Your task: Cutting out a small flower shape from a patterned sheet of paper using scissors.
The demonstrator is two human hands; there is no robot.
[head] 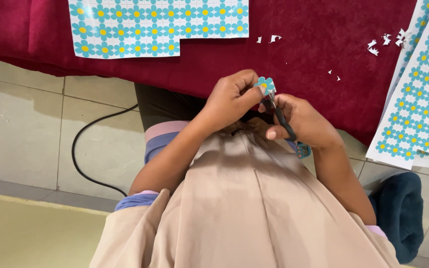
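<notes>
Hands: left [232, 97] pinching blue yellow-centred flower cutout [265, 85], right [301, 119] gripping black scissors [280, 115]

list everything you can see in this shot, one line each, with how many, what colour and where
flower cutout: one, blue petals with yellow centre, pinched in the left hand
scissors: one pair, black handles, in the right hand, blades at the cutout
flower sheets: one at top centre, a stack of several at right, white with blue and yellow flowers, on the cloth
cloth: one, dark red, across the top
paper scraps: several, white, scattered on the cloth at upper right
cable: one, black, on the tiled floor at left
cushion: one, dark blue, lower right
left hand: holds the cutout
right hand: grips the scissors
</notes>
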